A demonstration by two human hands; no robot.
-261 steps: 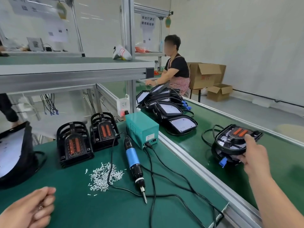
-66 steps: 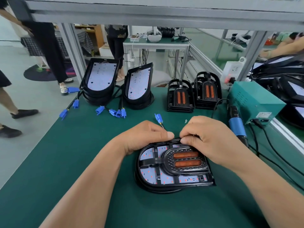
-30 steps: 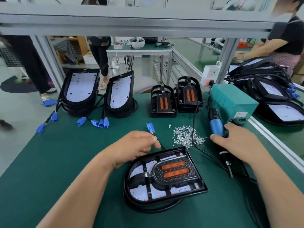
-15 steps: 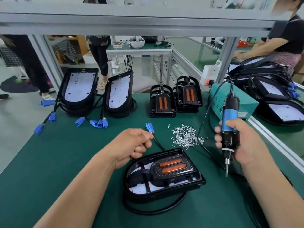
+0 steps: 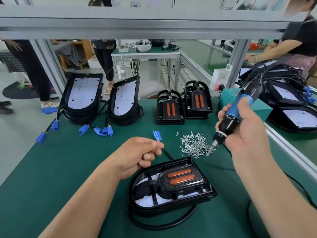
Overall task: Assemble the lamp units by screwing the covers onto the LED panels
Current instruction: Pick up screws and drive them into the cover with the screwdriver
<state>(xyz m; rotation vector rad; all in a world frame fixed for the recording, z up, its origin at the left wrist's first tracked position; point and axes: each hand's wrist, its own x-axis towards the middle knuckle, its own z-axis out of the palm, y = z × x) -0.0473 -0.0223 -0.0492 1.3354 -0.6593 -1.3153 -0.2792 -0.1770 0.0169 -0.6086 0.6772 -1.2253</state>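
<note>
on the green surface [image 5: 68, 160] we count two leaning stacks, left panel stack [image 5: 84, 93] and right panel stack [image 5: 125, 98], then two lower ones, left cover stack [image 5: 169, 109] and right cover stack [image 5: 197, 102]. nearest us one cover [image 5: 181, 177] lies on one led panel [image 5: 145, 201]. our right hand [image 5: 247, 133] grips one screwdriver [image 5: 229, 123], bit at one screw pile [image 5: 194, 146]. our left hand [image 5: 135, 152] has its fingers curled; around what, we cannot tell.

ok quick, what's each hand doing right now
Left hand: fingers curled beside the black cable; cannot tell whether it grips it.
Right hand: grips the blue electric screwdriver, tip at the screw pile.
</note>
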